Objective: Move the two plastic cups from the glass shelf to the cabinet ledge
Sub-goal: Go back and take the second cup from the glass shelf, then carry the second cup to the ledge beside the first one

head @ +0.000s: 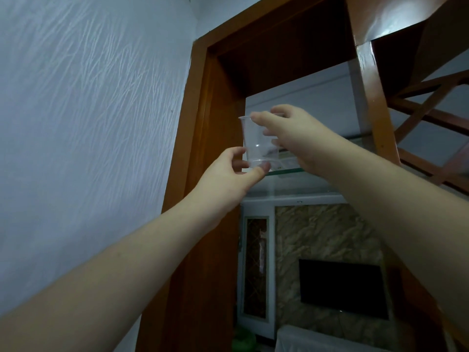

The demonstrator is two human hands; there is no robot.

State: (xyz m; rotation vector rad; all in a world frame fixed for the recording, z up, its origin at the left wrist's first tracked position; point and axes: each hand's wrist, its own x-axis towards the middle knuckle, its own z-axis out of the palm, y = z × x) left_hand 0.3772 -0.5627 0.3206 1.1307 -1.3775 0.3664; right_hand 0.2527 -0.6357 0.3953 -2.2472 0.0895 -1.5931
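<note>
A clear plastic cup [255, 143] stands upright at the left end of the glass shelf [286, 170], inside a brown wooden cabinet frame. My left hand [228, 174] pinches the cup's base between thumb and fingers. My right hand [291, 133] reaches from the right, its fingers wrapped over the cup's rim and far side. I cannot tell whether a second cup is nested in it or hidden behind my right hand. Both arms are raised well above eye level.
The wooden cabinet post [200, 118] rises just left of the cup, next to a textured white wall [88, 110]. A wooden upright [373, 92] and lattice [431, 128] stand to the right. Below the shelf I see a dark television [342, 288] on a stone-patterned wall.
</note>
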